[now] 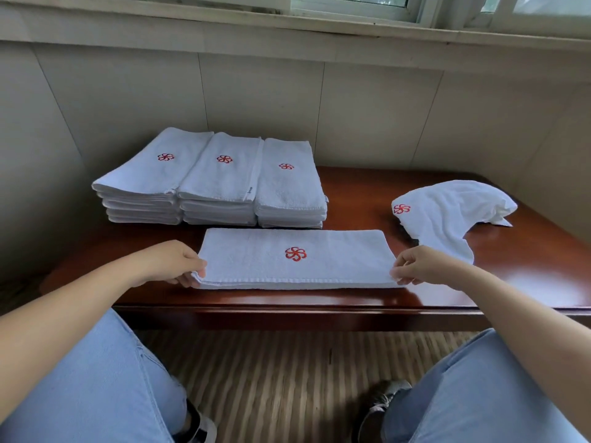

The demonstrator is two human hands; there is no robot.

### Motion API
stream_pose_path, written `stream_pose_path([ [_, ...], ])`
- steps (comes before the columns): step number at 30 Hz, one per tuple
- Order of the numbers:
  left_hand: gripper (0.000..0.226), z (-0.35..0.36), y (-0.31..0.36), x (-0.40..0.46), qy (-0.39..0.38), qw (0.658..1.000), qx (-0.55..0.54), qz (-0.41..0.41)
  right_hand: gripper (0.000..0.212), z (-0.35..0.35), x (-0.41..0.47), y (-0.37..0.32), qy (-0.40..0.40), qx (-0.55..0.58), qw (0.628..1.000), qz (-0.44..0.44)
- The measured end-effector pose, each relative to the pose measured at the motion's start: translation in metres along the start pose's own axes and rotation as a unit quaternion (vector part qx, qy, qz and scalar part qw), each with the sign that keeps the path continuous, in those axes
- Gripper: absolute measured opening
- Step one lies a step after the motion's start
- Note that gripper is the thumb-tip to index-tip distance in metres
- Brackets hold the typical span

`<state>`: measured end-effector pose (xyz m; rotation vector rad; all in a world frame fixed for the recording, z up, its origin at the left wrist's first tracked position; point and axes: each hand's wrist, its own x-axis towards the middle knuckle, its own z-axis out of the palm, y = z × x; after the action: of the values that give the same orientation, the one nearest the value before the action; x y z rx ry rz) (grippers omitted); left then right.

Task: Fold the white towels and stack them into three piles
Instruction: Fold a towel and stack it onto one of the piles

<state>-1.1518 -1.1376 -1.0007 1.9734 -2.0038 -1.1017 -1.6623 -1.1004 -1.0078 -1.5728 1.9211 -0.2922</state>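
the left hand (174, 262) pinches the near left corner of a long, folded white terry towel with a red flower emblem (295, 257), and the right hand (419, 266) pinches its near right corner, so both hands grasp the cloth at its ends. the towel lies flat along the front edge of the glossy dark red wooden tabletop (367, 193).

to do this fold well, it seems best to lift both ends evenly, bring one end across to meet the other with the edges squared, and keep the emblem on the outside like those on the piles.

just behind it, towards the back left corner, three piles of folded white towels (220, 183) stand side by side, touching. near the right edge a crumpled white towel (447, 212) waits unfolded.
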Motion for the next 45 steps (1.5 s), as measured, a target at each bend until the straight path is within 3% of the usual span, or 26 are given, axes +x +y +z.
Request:
stream_pose_path([
  [2,0.029,0.0,0.001,0.002,-0.007,0.999,0.052,0.006,0.011,0.0,-0.003,-0.001,-0.016,-0.053,0.998,0.004],
  [5,0.034,-0.007,0.011,0.005,0.004,0.975,0.218,0.035,0.005,-0.003,-0.003,-0.013,-0.029,-0.191,0.981,0.019],
  [8,0.027,-0.007,0.037,0.014,0.078,0.938,0.329,0.081,0.009,-0.001,0.006,-0.048,0.037,-0.315,0.948,-0.019],
  [10,0.023,0.006,0.061,0.027,0.106,0.935,0.317,0.122,0.02,0.015,0.018,-0.076,0.071,-0.304,0.947,-0.072],
  [14,0.035,0.053,0.104,0.069,0.128,0.947,0.211,0.206,0.039,0.074,0.051,-0.133,0.073,-0.206,0.966,-0.139],
  [21,0.053,0.132,0.089,0.113,0.201,0.936,0.241,0.156,0.046,0.173,0.077,-0.135,0.218,-0.202,0.937,-0.185],
  [28,0.054,0.135,0.084,0.121,0.208,0.933,0.241,0.164,0.054,0.172,0.09,-0.127,0.163,-0.184,0.954,-0.171],
  [35,0.059,0.116,0.063,0.121,0.16,0.942,0.237,0.177,0.058,0.148,0.096,-0.107,0.131,-0.215,0.956,-0.149],
  [45,0.075,0.088,0.02,0.097,0.152,0.959,0.234,0.043,0.061,0.096,0.094,-0.041,0.127,-0.242,0.961,-0.049],
])
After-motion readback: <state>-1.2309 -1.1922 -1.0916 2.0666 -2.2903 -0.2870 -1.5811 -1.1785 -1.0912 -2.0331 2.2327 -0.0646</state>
